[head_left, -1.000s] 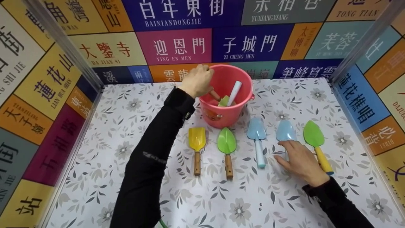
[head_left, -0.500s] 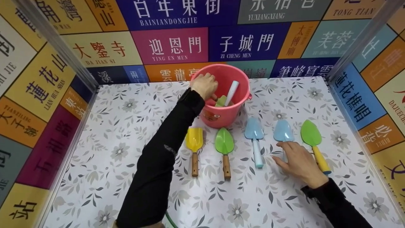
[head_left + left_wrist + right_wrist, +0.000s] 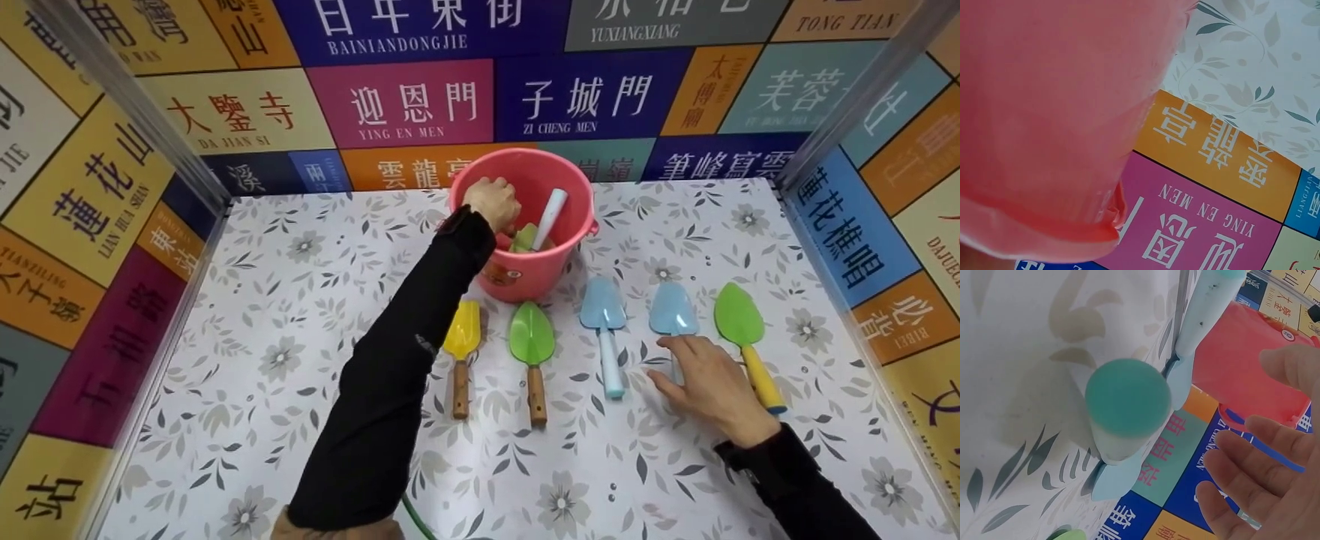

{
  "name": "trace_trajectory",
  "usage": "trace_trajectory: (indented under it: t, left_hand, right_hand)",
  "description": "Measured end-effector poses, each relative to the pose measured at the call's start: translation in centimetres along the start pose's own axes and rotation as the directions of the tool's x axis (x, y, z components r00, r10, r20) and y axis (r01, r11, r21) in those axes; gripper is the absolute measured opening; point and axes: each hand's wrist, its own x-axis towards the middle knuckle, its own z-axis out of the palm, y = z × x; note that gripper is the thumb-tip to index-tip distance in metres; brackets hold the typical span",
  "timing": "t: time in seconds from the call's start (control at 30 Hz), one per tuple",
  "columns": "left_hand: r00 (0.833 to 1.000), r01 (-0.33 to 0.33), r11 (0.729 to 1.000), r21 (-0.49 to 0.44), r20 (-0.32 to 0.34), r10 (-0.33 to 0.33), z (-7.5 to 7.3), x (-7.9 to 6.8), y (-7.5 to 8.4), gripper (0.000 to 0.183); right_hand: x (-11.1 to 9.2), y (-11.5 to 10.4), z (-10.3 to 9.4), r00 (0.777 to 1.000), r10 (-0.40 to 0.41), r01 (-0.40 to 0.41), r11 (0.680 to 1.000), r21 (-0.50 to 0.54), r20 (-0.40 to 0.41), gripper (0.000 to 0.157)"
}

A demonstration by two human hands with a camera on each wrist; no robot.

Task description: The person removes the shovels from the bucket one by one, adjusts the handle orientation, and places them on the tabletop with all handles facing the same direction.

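My left hand (image 3: 493, 201) reaches down inside the pink bucket (image 3: 536, 274), its fingers hidden; whether it grips anything there I cannot tell. Beside it in the bucket lean a white handle (image 3: 551, 217) and a green trowel (image 3: 523, 240). My right hand (image 3: 705, 379) hovers over the handle of a light blue trowel (image 3: 673, 307), fingers spread and loosely bent. In the right wrist view, those fingers (image 3: 1241, 467) stand apart from the trowel's teal-ended handle (image 3: 1127, 399). The left wrist view is largely filled by the bucket's outer wall (image 3: 1055, 112).
On the floral tabletop (image 3: 270, 427) lie a yellow shovel (image 3: 465, 330), a wooden-handled green trowel (image 3: 532, 334), another light blue trowel (image 3: 603, 304) and a yellow-handled green trowel (image 3: 739, 311). Panels with printed signs (image 3: 397, 105) close off the back and sides.
My left hand has moved from the bucket's left rim rightward and down into it, its sleeve now overlapping the yellow shovel. The right hand stays almost still.
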Motion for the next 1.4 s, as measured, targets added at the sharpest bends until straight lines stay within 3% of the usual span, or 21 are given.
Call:
trace_trajectory:
  t: [0.43, 0.5, 0.87, 1.1, 1.4]
  left_hand:
    - [0.998, 0.009, 1.000, -0.024, 0.063, -0.007, 1.7, 0.7, -0.2, 0.042]
    - [0.999, 0.013, 1.000, -0.023, 0.049, -0.012, 2.2, 1.3, -0.3, 0.042]
    - [0.988, 0.051, 0.998, -0.021, 0.150, -0.047, 1.1, -0.2, 0.0, 0.055]
    - [0.994, 0.072, 0.993, -0.092, 0.092, -0.063, 1.2, -0.6, -0.2, 0.046]
    - [0.994, 0.078, 0.990, -0.120, 0.079, -0.069, 1.4, 0.0, -0.1, 0.041]
  right_hand:
    - [-0.2, 0.1, -0.1, 0.999, 0.031, -0.031, 0.999, 0.008, 0.021, 0.046]
    - [-0.2, 0.1, -0.2, 0.999, 0.033, -0.033, 0.999, 0.010, 0.021, 0.046]
    - [-0.5, 0.4, 0.3, 1.000, 0.020, -0.020, 1.000, 0.010, 0.014, 0.046]
    - [-0.6, 0.5, 0.2, 1.000, 0.012, -0.011, 1.000, 0.003, -0.009, 0.046]
    - [-0.7, 0.6, 0.3, 1.000, 0.030, -0.030, 1.000, 0.007, 0.009, 0.046]
